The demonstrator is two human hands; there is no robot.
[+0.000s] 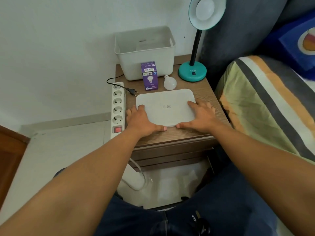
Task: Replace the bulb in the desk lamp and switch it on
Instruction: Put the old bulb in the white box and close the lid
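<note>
A teal desk lamp [192, 72] stands at the back right of the wooden bedside table [204, 94], with a white bulb [204, 9] in its shade. A loose white bulb [170, 82] lies on the table beside a purple bulb box [150, 79]. The lamp's black plug [132, 91] lies unplugged next to a white power strip [117, 106]. A flat white lid [166, 106] lies at the table's front. My left hand [142, 120] grips its left edge and my right hand [201, 116] grips its right edge.
An open white storage bin [144, 53] sits at the back of the table against the wall. A bed with a striped cover [265, 106] borders the table on the right. Tiled floor lies to the left, and a drawer front is below the tabletop.
</note>
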